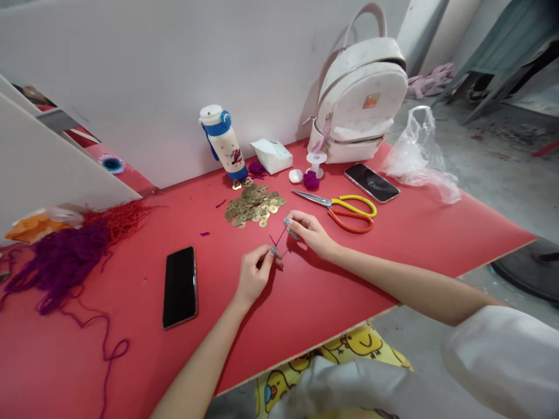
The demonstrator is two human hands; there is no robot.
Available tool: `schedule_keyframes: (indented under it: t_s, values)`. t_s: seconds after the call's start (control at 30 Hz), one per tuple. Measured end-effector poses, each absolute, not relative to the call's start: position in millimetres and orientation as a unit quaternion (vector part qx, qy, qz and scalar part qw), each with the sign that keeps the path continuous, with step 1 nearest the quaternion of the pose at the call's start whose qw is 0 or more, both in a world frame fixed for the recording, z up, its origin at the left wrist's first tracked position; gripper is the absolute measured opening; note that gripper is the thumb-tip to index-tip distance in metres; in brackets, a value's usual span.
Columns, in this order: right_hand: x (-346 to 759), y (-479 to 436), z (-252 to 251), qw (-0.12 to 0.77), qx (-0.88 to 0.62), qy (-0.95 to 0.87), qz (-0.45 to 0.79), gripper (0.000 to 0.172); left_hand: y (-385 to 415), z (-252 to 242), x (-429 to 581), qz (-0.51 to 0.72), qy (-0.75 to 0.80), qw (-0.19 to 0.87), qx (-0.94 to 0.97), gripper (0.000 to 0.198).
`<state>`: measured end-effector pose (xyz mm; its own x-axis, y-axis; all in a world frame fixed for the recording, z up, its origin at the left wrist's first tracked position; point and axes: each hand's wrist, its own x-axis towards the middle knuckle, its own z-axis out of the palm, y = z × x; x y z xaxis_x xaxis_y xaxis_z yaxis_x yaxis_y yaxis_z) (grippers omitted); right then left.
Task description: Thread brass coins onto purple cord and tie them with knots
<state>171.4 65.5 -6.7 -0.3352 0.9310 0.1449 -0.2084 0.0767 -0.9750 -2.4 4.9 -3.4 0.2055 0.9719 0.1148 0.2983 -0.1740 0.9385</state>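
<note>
Left hand (257,269) and right hand (312,234) each pinch a purple thread (281,235) near mid-frame — likely light, soft and limp, best held taut near its ends — with brassy discs (250,207) above, scissors (323,200) right of centre.

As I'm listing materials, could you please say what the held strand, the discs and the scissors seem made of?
Strand: matte, probably yarn, thin with loose ends; fibre unclear.
Discs: likely metal, from their brassy shine.
Scissors: blades seemingly polished steel, grey sheen; handles probably smooth plastic, brightly coloured.
</note>
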Motion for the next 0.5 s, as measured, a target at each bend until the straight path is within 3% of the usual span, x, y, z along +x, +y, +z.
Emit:
schedule_keyframes:
  t_s: [0.3, 0.5]
  values:
    - [171, 60, -15, 0.385, -0.306, -0.633, 0.598, 0.033, 5, -6, -2, 0.399, 0.482, 0.428, 0.652, 0.027]
    - [170, 60, -17, 0.398, -0.293, -0.729, 0.472, 0.027, 5, -8, -3, 0.371, 0.497, 0.384, 0.684, 0.029]
